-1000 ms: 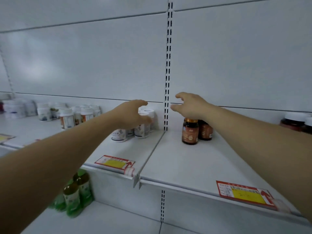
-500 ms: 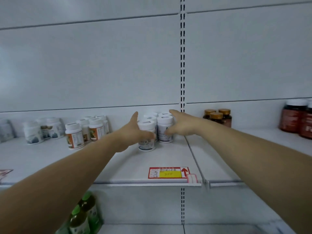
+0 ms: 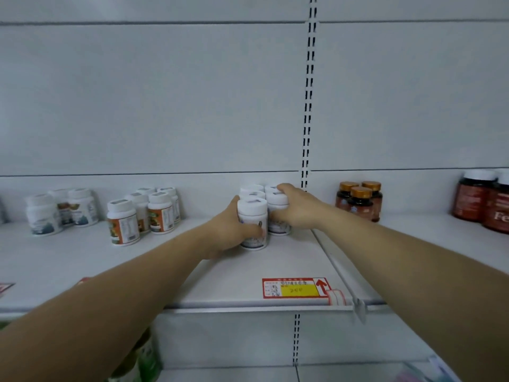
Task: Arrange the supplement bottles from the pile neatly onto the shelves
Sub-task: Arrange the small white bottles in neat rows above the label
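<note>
Several white supplement bottles stand in a tight cluster on the white shelf (image 3: 286,260), just left of the slotted upright. My left hand (image 3: 230,230) grips the front white bottle (image 3: 253,216) from the left, thumb up at its cap and fingers curled round its lower body. My right hand (image 3: 296,206) curls over the cap and right side of the second white bottle (image 3: 276,226) behind it. The rear bottles of the cluster (image 3: 252,190) are mostly hidden.
Further left stand white bottles with orange labels (image 3: 124,226) and another white group (image 3: 62,210). Right of the upright are brown bottles with gold caps (image 3: 359,201) and large dark red bottles (image 3: 484,201). A red and yellow price tag (image 3: 296,288) sits at the shelf edge. Green bottles (image 3: 143,359) stand below.
The view has shifted right to face the white cluster. Both hands have closed in on the bottles: the left now wraps the front one and the right covers the one behind.
</note>
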The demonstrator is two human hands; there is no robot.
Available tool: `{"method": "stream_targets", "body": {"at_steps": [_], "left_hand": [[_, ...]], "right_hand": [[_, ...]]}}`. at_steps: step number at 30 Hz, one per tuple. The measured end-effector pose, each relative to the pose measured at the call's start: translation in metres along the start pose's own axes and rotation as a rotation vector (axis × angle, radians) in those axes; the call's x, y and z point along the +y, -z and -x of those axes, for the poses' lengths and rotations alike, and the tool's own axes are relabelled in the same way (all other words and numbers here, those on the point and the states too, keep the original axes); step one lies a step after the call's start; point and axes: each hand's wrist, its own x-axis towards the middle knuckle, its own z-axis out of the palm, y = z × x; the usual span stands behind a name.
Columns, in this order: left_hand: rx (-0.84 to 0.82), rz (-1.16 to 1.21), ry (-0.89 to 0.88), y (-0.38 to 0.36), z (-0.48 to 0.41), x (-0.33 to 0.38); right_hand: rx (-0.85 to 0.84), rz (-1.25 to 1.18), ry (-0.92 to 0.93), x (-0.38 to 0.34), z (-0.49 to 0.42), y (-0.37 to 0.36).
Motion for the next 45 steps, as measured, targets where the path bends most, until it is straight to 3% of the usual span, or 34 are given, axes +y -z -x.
{"method": "stream_targets", "body": {"at_steps": [7,11,13,17,22,26,33,41,45], "left_hand": [[0.034,-0.064,0.019,-0.006,-0.006,-0.003],[0.016,-0.124,0.161,0.007,0.0,0.007],[0.065,-0.254,0.225,0.019,0.008,0.016],[0.149,-0.552,0.166,0.044,0.033,0.036],[0.227,-0.921,0.163,0.092,0.066,0.031],[0.262,-1.062,0.191,0.135,0.088,0.006],[0.275,-0.896,0.232,0.197,0.098,-0.034],[0.041,-0.676,0.176,0.221,0.073,-0.045],[0.014,-0.602,0.09,0.222,0.067,-0.052]], "right_hand": [[-0.023,-0.009,0.031,0.003,0.001,0.006],[-0.079,0.073,0.033,-0.002,-0.003,0.026],[-0.038,0.068,0.045,-0.009,-0.006,0.041],[-0.013,0.053,0.12,-0.035,-0.01,0.051],[-0.036,0.109,0.253,-0.088,-0.012,0.017],[-0.05,0.187,0.324,-0.131,-0.017,-0.02],[-0.07,0.29,0.297,-0.193,-0.043,-0.075],[-0.101,0.282,0.129,-0.212,-0.062,-0.119],[-0.07,0.274,0.122,-0.208,-0.061,-0.124]]}}
